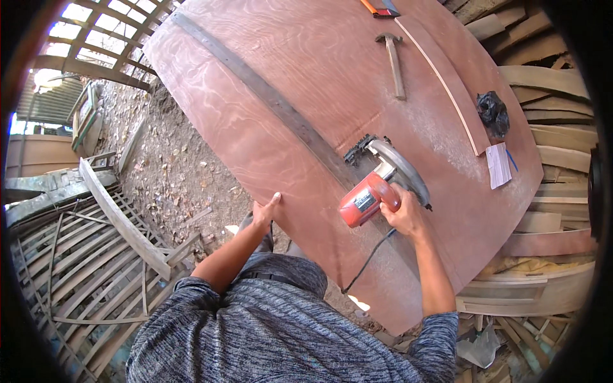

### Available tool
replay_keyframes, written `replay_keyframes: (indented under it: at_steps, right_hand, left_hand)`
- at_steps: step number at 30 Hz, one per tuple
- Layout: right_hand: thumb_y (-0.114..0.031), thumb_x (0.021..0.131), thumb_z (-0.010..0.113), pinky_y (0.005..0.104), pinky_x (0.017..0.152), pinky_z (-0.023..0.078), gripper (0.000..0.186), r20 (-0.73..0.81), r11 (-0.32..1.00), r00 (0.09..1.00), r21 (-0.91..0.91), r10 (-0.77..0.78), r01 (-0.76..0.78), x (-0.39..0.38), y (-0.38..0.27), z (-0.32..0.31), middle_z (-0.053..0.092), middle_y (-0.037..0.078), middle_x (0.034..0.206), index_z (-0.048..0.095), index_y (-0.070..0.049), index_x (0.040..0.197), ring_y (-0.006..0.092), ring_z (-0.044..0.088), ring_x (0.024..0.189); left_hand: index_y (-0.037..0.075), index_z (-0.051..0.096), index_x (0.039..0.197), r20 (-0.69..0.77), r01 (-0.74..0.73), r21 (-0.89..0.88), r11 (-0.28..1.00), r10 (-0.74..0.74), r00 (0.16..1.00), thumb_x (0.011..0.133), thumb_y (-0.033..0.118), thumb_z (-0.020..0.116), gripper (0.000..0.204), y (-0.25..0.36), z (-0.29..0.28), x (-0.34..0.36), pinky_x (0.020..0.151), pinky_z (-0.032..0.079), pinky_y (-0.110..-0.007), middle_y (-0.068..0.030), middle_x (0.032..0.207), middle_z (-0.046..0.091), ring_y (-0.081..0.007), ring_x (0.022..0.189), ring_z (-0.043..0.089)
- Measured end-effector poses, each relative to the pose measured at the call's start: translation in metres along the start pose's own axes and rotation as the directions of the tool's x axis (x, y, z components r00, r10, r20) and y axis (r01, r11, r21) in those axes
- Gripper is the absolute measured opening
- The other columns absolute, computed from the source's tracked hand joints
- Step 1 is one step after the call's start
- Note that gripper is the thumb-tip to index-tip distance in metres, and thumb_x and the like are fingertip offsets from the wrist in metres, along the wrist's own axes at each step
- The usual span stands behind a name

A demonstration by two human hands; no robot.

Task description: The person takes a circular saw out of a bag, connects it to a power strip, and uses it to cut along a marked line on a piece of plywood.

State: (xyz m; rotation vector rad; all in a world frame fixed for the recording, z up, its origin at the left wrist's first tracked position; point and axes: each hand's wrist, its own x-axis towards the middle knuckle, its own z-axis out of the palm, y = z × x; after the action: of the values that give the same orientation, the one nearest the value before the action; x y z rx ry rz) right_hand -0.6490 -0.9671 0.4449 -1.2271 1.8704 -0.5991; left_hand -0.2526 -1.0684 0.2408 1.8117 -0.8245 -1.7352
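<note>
A big reddish plywood sheet [306, 83] runs from 5 o'clock up to 11 o'clock. A long dark strip [268, 96] lies along it, the saw [377, 182] at its near end, blade toward 11 o'clock. The right hand [403, 214] wraps the saw's red handle; the left hand [263, 212] rests flat and open on the sheet's edge. A hammer [394, 57] lies toward 12 o'clock.

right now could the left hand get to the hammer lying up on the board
Probably not without leaning. The left hand rests on the near edge of the board, while the hammer lies far across it. The saw and right hand sit between.
</note>
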Motion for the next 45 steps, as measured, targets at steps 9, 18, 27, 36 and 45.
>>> replay_keyframes:
  at_steps: [9,18,27,36,45]
  right_hand:
    - [-0.015,0.084,0.072,0.05,0.072,0.052,0.023,0.004,0.999,1.0,-0.034,-0.019,0.019,0.011,-0.011,0.005,0.069,0.025,0.085,0.06,-0.002,0.098,0.0458,0.069,0.085]
    - [-0.014,0.084,0.072,0.0483,0.072,0.052,0.026,-0.008,0.999,1.0,-0.038,-0.014,0.013,0.014,-0.014,0.009,0.068,0.024,0.085,0.064,-0.002,0.106,0.0433,0.068,0.082]
    - [-0.016,0.083,0.071,0.0477,0.076,0.052,0.035,-0.089,0.988,0.986,0.058,-0.14,0.145,0.012,0.016,0.014,0.069,0.024,0.088,0.065,0.0,0.113,0.0417,0.067,0.083]
    - [-0.011,0.08,0.069,0.0431,0.077,0.052,0.033,-0.056,0.983,0.983,0.051,-0.175,0.177,0.016,0.019,0.018,0.072,0.018,0.09,0.068,-0.003,0.111,0.0339,0.066,0.081]
    - [-0.011,0.08,0.07,0.0414,0.079,0.051,0.033,-0.033,0.989,0.99,0.056,-0.136,0.138,0.015,0.022,0.026,0.071,0.013,0.09,0.067,-0.002,0.111,0.0254,0.065,0.084]
  left_hand:
    - [0.0,0.058,0.137,-0.01,0.123,-0.002,0.992,-0.123,0.992,0.091,0.021,0.082,0.056,0.005,0.001,-0.001,0.099,0.053,-0.039,-0.0142,0.129,0.069,-0.0255,0.115,0.066]
    - [0.001,0.056,0.138,0.043,0.057,-0.072,0.996,-0.054,0.998,0.094,0.019,0.078,0.052,0.004,-0.012,-0.003,0.098,0.053,-0.039,-0.0133,0.131,0.067,-0.0248,0.117,0.065]
    - [0.008,0.053,0.142,0.35,0.678,0.112,0.727,-0.667,0.658,0.104,0.03,0.053,0.044,-0.044,-0.029,-0.056,0.089,0.055,-0.038,-0.0082,0.121,0.067,-0.0244,0.106,0.067]
    - [0.002,0.051,0.141,0.708,-0.386,0.678,0.625,-0.697,0.116,0.094,0.033,0.075,0.062,-0.133,0.0,-0.08,0.092,0.055,-0.039,-0.0102,0.122,0.063,-0.0211,0.114,0.063]
    - [0.004,0.052,0.113,0.982,-0.735,0.186,0.652,-0.154,0.112,0.091,0.023,0.078,0.039,-0.133,0.094,-0.187,0.081,0.054,-0.036,-0.0052,0.091,0.054,-0.0186,0.086,0.06]
